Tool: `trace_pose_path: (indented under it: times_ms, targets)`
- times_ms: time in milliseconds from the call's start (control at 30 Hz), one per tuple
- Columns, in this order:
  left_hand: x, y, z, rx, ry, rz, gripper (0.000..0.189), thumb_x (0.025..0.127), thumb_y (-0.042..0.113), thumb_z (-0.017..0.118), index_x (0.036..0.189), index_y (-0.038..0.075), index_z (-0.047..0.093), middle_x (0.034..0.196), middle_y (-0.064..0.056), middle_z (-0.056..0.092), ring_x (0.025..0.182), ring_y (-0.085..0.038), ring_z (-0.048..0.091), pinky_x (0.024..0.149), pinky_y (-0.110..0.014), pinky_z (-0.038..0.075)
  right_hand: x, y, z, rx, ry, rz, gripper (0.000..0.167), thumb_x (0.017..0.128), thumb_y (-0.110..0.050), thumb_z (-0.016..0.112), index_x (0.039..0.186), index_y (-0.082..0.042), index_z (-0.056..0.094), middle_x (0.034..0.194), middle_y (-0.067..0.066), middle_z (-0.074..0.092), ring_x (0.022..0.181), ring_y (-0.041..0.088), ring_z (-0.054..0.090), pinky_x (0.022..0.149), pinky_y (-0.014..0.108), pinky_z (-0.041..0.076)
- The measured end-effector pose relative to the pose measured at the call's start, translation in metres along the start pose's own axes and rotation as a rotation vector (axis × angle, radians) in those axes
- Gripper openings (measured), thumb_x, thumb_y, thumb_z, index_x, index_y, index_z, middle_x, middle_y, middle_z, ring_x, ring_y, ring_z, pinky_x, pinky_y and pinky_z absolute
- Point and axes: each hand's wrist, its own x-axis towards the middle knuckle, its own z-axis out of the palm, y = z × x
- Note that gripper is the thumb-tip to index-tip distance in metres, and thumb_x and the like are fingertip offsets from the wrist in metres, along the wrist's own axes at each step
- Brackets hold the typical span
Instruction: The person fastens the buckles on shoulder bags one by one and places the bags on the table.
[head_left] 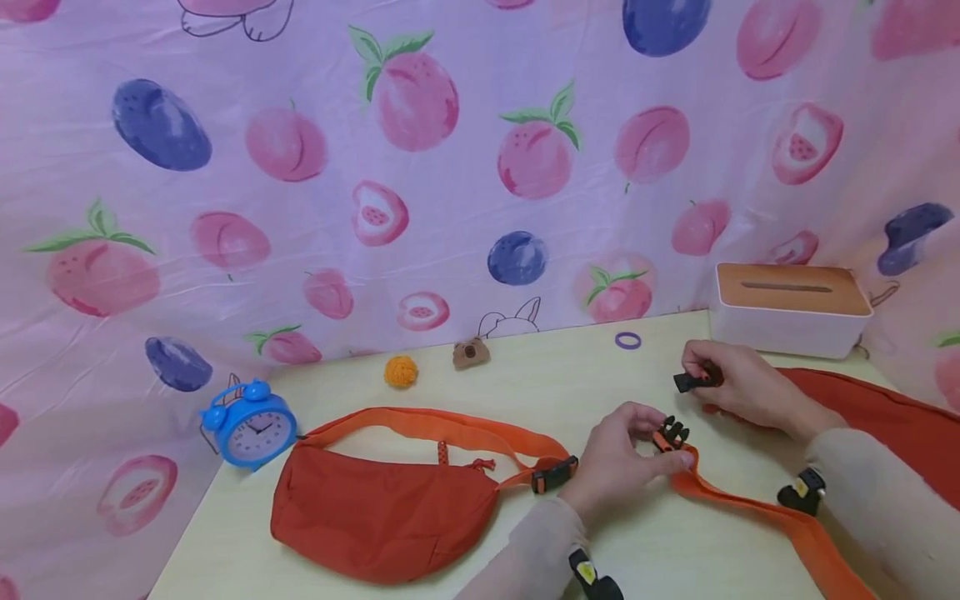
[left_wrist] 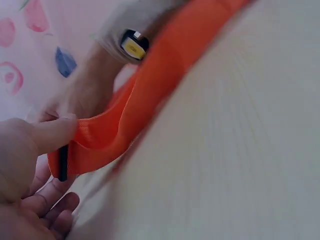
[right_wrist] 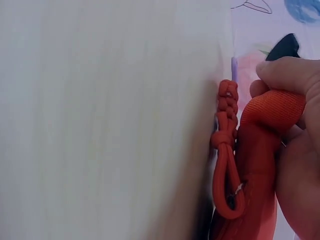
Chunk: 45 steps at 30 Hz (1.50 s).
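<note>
My left hand (head_left: 618,454) pinches the black pronged half of a side-release buckle (head_left: 672,432) at the end of an orange strap (head_left: 750,502). Its prongs point up and away, apart from the other half. A little farther back and to the right, my right hand (head_left: 753,392) holds the black socket half (head_left: 696,381) between thumb and fingers. That half's orange webbing (right_wrist: 277,107) joins a red waist bag (head_left: 885,421), partly hidden by the right arm. From this bag hangs a braided red cord pull (right_wrist: 227,150), seen in the right wrist view.
A second red waist bag (head_left: 382,512) lies left of my left hand, its buckle (head_left: 553,475) fastened. Beside it stands a blue alarm clock (head_left: 258,427). Toward the back are an orange yarn ball (head_left: 401,372), a brown animal-face piece (head_left: 471,353), a purple ring (head_left: 618,342) and a tissue box (head_left: 787,321).
</note>
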Motion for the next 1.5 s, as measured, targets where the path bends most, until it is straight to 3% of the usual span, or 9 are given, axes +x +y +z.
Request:
trace_pose_path:
  times_ms: [133, 267, 500, 600, 800, 1067, 1267, 1400, 1500]
  targets:
    - [-0.002, 0.001, -0.002, -0.231, 0.012, -0.019, 0.033, 0.091, 0.019, 0.096, 0.117, 0.028, 0.077, 0.100, 0.013, 0.074, 0.091, -0.006, 0.072, 0.085, -0.023, 0.058, -0.003, 0.001, 0.000, 0.032, 0.025, 0.000, 0.033, 0.091, -0.008, 0.092, 0.100, -0.021, 0.064, 0.100, 0.001, 0.064, 0.098, 0.023, 0.060, 0.088, 0.032, 0.052]
    - [-0.002, 0.001, -0.003, -0.331, 0.038, -0.019, 0.030, 0.093, 0.014, 0.093, 0.117, 0.024, 0.078, 0.100, 0.010, 0.075, 0.092, -0.007, 0.074, 0.084, -0.021, 0.059, -0.004, 0.001, -0.001, 0.052, 0.027, 0.006, 0.033, 0.089, -0.016, 0.096, 0.103, -0.020, 0.067, 0.105, 0.001, 0.069, 0.098, 0.022, 0.062, 0.090, 0.031, 0.053]
    - [-0.001, 0.001, -0.003, -0.324, 0.092, -0.045, 0.030, 0.092, 0.013, 0.094, 0.115, 0.023, 0.078, 0.100, 0.009, 0.074, 0.091, -0.009, 0.073, 0.083, -0.022, 0.059, -0.004, -0.001, -0.002, 0.062, -0.015, 0.015, 0.034, 0.088, -0.021, 0.098, 0.110, -0.017, 0.072, 0.121, 0.006, 0.065, 0.107, 0.024, 0.065, 0.086, 0.022, 0.059]
    - [0.000, 0.001, -0.002, -0.316, 0.103, -0.058, 0.029, 0.092, 0.014, 0.094, 0.115, 0.023, 0.078, 0.098, 0.008, 0.074, 0.089, -0.010, 0.072, 0.080, -0.022, 0.058, -0.004, -0.003, -0.002, 0.024, -0.049, -0.008, 0.037, 0.090, -0.026, 0.096, 0.118, -0.015, 0.074, 0.122, 0.002, 0.068, 0.111, 0.022, 0.066, 0.091, 0.025, 0.058]
    - [0.001, 0.003, -0.002, -0.281, 0.156, -0.097, 0.029, 0.092, 0.018, 0.094, 0.115, 0.023, 0.078, 0.097, 0.008, 0.073, 0.087, -0.011, 0.068, 0.077, -0.024, 0.056, -0.006, -0.009, -0.005, 0.019, -0.137, -0.018, 0.027, 0.104, -0.034, 0.081, 0.127, -0.019, 0.077, 0.107, -0.009, 0.074, 0.101, 0.016, 0.064, 0.087, 0.029, 0.055]
    - [0.003, 0.002, -0.001, -0.311, 0.184, -0.121, 0.029, 0.091, 0.017, 0.095, 0.113, 0.022, 0.077, 0.096, 0.006, 0.073, 0.086, -0.014, 0.069, 0.078, -0.026, 0.055, -0.006, -0.012, -0.003, -0.005, -0.143, -0.080, 0.011, 0.105, -0.023, 0.079, 0.110, -0.021, 0.069, 0.090, -0.010, 0.069, 0.088, 0.011, 0.061, 0.083, 0.026, 0.051]
    - [0.001, 0.000, -0.002, -0.401, 0.140, -0.094, 0.029, 0.093, 0.015, 0.093, 0.115, 0.022, 0.077, 0.100, 0.005, 0.076, 0.091, -0.013, 0.074, 0.083, -0.026, 0.059, -0.010, -0.017, -0.002, 0.031, -0.104, -0.078, 0.018, 0.105, -0.020, 0.078, 0.108, -0.022, 0.060, 0.083, -0.006, 0.065, 0.080, 0.014, 0.060, 0.073, 0.028, 0.047]
    - [-0.001, -0.001, -0.003, -0.493, 0.086, -0.063, 0.028, 0.095, 0.011, 0.090, 0.118, 0.021, 0.077, 0.106, 0.002, 0.079, 0.094, -0.014, 0.078, 0.080, -0.025, 0.059, -0.013, -0.017, -0.003, 0.057, -0.063, -0.065, 0.023, 0.100, -0.018, 0.085, 0.106, -0.023, 0.064, 0.095, -0.004, 0.069, 0.089, 0.017, 0.061, 0.076, 0.027, 0.050]
    - [-0.002, -0.001, -0.004, -0.540, 0.061, -0.038, 0.030, 0.095, 0.008, 0.089, 0.119, 0.021, 0.078, 0.105, 0.000, 0.080, 0.090, -0.013, 0.077, 0.075, -0.023, 0.056, -0.017, -0.016, -0.004, 0.087, -0.036, -0.040, 0.024, 0.097, -0.013, 0.088, 0.110, -0.021, 0.069, 0.110, -0.002, 0.072, 0.101, 0.019, 0.065, 0.085, 0.022, 0.054]
